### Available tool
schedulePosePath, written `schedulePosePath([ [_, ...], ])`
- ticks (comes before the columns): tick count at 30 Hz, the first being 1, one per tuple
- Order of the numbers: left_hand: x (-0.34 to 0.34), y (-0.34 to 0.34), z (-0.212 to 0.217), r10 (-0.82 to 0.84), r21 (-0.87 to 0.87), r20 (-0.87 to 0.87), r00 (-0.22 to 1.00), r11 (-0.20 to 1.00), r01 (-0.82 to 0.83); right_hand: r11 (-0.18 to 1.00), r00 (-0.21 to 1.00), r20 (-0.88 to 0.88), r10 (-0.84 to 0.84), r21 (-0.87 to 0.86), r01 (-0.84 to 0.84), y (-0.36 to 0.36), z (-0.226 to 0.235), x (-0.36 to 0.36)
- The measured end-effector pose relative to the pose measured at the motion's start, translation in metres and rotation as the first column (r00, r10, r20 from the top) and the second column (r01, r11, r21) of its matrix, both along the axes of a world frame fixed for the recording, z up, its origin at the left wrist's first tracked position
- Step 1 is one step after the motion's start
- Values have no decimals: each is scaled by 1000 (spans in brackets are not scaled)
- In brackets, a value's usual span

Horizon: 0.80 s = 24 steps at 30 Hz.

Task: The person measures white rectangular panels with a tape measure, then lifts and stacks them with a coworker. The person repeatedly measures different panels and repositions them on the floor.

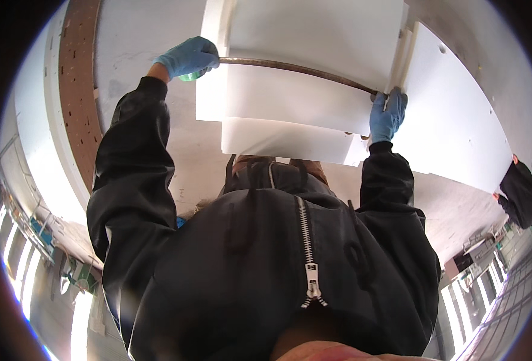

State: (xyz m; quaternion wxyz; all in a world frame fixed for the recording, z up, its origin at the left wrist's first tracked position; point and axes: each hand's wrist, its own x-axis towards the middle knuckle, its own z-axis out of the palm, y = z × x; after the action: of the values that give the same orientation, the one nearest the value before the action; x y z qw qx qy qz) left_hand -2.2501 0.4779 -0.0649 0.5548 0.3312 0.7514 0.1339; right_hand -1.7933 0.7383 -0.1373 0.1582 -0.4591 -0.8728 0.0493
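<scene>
Item: one rod (302, 70), long, thin, dark brown, metallic in look; position, upper middle of the frame, running from your left hand to your right above white boards. It showed a gentle bow, though the lens may have caused some of it.

Handling, as judged: stiff, of moderate weight for its thinness, hardly fragile; its narrow round-looking section was apt to roll or slip under smooth gloves. Best purchase: both ends, where you had your hands, to keep it level.

Left hand (190, 57): blue-gloved, upper left of centre, curled around the rod's left end. Just below it, a green curved item (189, 77), kind unclear.

Right hand (388, 114): blue-gloved, right of centre, touching the rod's right end, fingers pointing up the frame; you could not tell from this view whether they clamped it. The two hands stood well apart.

Beneath and around: a large white board (314, 27), upper middle; a lower white board (278, 137), near your body; a broad white panel (458, 108), right, lying aslant.

Outlying: a brown perforated beam (78, 72), upper left; your black jacket (242, 253), lower middle; another person in dark clothing (522, 192), far right, beside the panel's corner.
</scene>
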Motion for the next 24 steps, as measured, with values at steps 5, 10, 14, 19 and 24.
schedulePosePath([
  [5,-4,-5,-1,6,-18,9,1000,1000,-6,994,995,58,-81,-62,85,-4,8,-7],
  [10,-11,-18,-9,46,-75,82,996,996,-39,998,991,121,-57,25,54,-8,13,-19],
  [14,-12,-17,-14,73,-80,124,990,995,-63,997,993,100,-57,-40,62,-7,16,-20],
  [19,-12,-18,-12,71,-76,117,991,995,-62,996,989,130,-77,-44,83,-8,16,-20],
  [24,-12,-18,-11,53,-65,109,993,997,-46,992,986,130,-105,-52,113,-9,15,-20],
])
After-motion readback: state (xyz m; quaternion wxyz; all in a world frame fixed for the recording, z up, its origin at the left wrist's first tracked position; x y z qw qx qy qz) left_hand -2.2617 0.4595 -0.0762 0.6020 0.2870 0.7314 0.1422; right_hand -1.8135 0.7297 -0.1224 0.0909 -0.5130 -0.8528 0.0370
